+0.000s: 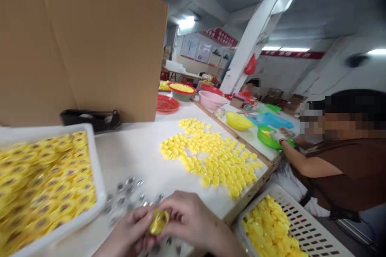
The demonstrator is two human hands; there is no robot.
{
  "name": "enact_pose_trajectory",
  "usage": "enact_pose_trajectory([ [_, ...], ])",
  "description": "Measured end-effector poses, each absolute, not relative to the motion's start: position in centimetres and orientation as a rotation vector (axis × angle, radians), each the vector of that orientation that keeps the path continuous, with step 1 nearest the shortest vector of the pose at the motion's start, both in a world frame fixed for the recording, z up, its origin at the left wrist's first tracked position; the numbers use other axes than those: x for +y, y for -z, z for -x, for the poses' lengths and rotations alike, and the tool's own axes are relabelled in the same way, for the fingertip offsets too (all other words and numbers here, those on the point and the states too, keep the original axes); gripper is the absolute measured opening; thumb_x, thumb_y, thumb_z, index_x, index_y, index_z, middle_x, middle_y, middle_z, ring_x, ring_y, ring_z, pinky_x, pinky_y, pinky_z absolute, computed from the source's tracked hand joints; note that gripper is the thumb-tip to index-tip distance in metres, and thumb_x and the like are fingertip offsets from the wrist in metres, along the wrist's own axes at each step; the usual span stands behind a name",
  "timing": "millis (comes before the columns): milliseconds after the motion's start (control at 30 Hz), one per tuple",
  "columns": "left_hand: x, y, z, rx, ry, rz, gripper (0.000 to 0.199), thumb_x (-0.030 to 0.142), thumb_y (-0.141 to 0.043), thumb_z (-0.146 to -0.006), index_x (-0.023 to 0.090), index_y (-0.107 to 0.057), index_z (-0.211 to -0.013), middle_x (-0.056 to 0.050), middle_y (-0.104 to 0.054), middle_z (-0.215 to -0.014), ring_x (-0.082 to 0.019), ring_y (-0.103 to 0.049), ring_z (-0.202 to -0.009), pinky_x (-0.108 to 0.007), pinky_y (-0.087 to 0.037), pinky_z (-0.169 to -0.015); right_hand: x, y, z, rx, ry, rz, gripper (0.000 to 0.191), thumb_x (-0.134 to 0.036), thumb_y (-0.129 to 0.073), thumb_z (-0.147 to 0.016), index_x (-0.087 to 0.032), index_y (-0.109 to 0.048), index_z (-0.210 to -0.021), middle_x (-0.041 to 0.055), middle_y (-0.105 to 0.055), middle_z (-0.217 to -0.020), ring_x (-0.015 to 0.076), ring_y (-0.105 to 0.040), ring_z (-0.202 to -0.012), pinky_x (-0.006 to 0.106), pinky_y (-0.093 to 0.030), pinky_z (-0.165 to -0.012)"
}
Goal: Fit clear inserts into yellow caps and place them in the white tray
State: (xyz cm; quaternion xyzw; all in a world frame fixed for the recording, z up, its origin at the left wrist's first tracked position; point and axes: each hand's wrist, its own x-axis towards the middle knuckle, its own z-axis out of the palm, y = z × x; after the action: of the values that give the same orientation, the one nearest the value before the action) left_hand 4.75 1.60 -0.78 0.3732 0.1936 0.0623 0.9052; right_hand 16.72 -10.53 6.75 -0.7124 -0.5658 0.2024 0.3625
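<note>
A small round yellow plastic piece (159, 223) is held tilted between both hands, low in the head view. My left hand (132, 229) pinches its left side with thumb and fingers. My right hand (188, 219) grips its right edge; some fingertips are hidden behind it. Around and behind my hands lie loose clear, silvery gem-like pieces (129, 188) on the white table (129, 148). Farther off, many yellow cup-shaped pieces (223, 156) are spread over the tabletop.
On the left, a white tray (98, 176) holds rows of yellow pieces with dark centres. A cardboard sheet (114, 48) stands behind a black tape dispenser (90, 120). A slotted crate (304, 225) with yellow pieces is lower right. One co-worker (346, 164) works over a green basin (267, 138).
</note>
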Motion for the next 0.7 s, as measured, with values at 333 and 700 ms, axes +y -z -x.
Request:
enact_pose_trajectory([
  [333,1.7,0.7,-5.2,0.480,-0.155,-0.740,0.029,0.034,-0.073,-0.072,0.013,-0.058,-0.084,-0.003,-0.062,-0.067,-0.009,-0.057,-0.052,-0.014,-0.038,-0.044,-10.2,-3.6,-16.8,-1.271,-0.662,1.802,0.020,-0.013,-0.061,-0.079,-0.023,-0.062,-0.096,-0.0003,-0.066,-0.088,0.0135,-0.064,-0.074,0.026,-0.052,-0.070],
  [700,2.9,0.4,-4.8,0.334,-0.088,-0.729,0.029,0.029,-0.072,-0.075,0.009,-0.063,-0.094,-0.008,-0.065,-0.081,-0.011,-0.063,-0.063,-0.016,-0.047,-0.055,-10.4,-4.3,-17.5,-1.467,-0.489,1.723,0.036,-0.002,-0.057,-0.077,-0.025,-0.060,-0.105,0.0005,-0.063,-0.100,0.0126,-0.062,-0.088,0.024,-0.053,-0.078],
])
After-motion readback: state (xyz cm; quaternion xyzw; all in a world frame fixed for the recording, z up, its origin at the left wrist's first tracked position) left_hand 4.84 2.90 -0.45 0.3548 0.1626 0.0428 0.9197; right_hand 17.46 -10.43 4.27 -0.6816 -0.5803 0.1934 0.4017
